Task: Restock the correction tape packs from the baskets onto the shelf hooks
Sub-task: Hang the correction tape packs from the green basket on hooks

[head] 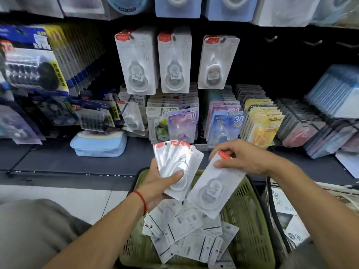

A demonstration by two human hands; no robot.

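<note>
My left hand grips a fanned stack of white correction tape packs with red top corners, thumb across the front. My right hand pinches the red top of a single pack that hangs tilted over the green basket. Several more packs lie face down in that basket. On the shelf above, three rows of the same white packs hang on hooks: left, middle, right.
Bare hooks stick out at the upper right. Colourful tape packs fill the lower shelf row. A light blue pouch lies on the dark shelf base. A second, black-rimmed basket with boxed goods stands at the right. My knee is at the lower left.
</note>
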